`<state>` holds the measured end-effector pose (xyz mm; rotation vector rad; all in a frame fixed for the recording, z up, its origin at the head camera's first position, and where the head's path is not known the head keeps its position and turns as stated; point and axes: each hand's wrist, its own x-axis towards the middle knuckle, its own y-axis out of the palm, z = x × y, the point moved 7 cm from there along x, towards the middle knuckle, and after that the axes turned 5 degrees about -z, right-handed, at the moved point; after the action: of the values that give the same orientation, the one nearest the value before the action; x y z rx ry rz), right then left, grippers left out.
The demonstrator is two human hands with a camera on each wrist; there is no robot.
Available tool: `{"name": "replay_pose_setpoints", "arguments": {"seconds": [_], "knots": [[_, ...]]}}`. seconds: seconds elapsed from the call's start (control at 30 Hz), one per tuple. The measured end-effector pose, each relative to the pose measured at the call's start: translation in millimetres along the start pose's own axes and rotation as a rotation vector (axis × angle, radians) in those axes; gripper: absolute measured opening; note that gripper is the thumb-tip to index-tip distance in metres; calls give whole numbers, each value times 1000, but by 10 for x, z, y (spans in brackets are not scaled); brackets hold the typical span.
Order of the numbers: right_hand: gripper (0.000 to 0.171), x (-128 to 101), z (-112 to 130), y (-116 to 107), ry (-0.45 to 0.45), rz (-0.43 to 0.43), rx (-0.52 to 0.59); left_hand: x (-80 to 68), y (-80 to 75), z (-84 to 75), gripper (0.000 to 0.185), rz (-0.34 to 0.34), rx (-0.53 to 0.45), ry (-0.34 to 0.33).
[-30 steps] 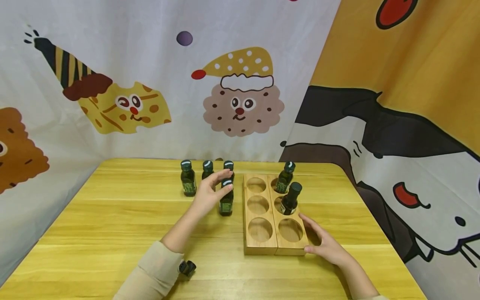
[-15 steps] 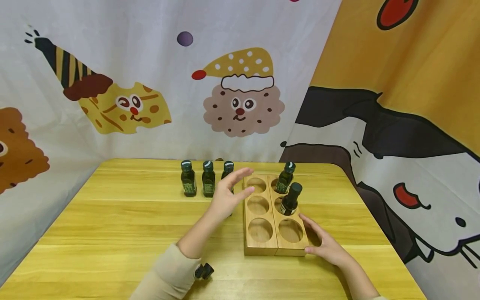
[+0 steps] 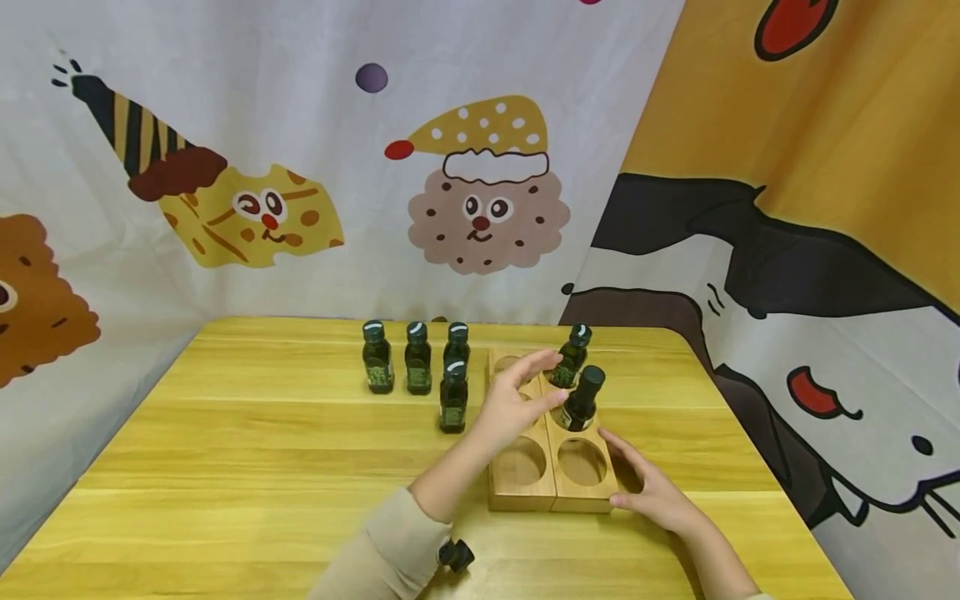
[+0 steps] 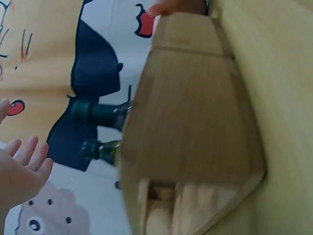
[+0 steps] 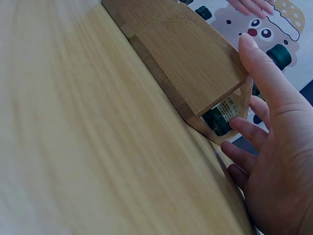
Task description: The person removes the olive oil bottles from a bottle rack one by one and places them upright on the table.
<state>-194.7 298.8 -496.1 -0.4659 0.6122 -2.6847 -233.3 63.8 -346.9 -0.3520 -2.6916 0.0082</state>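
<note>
My left hand hovers over the two-column wooden bottle holder, its fingers extended and nothing in its grasp. Near its thumb and fingertips stands a dark bottle with a long neck, in the right column's middle hole. Behind that bottle, a dark green bottle sits in the far hole. In the left wrist view, a gap separates the left hand from both bottles. My right hand rests loosely against the holder's near right corner. The right wrist view shows its thumb at the corner.
Several small dark green bottles stand upright left of the holder, among them a front one and a leftmost one. The right column's near hole holds nothing. A cartoon-printed curtain hangs behind the table.
My left hand has moved rightward from the loose bottles to above the holder, uncovering the front loose bottle. The right hand, holder and bottles have stayed in place.
</note>
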Motion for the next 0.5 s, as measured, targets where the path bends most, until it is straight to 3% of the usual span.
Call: {"name": "replay_pose_setpoints", "arguments": {"seconds": [0.13, 0.5], "knots": [[87, 0, -4, 3, -6, 4, -3, 56, 167, 316, 55, 5, 1, -15], [86, 2, 14, 5, -2, 6, 13, 151, 395, 608, 55, -30, 16, -95]]}}
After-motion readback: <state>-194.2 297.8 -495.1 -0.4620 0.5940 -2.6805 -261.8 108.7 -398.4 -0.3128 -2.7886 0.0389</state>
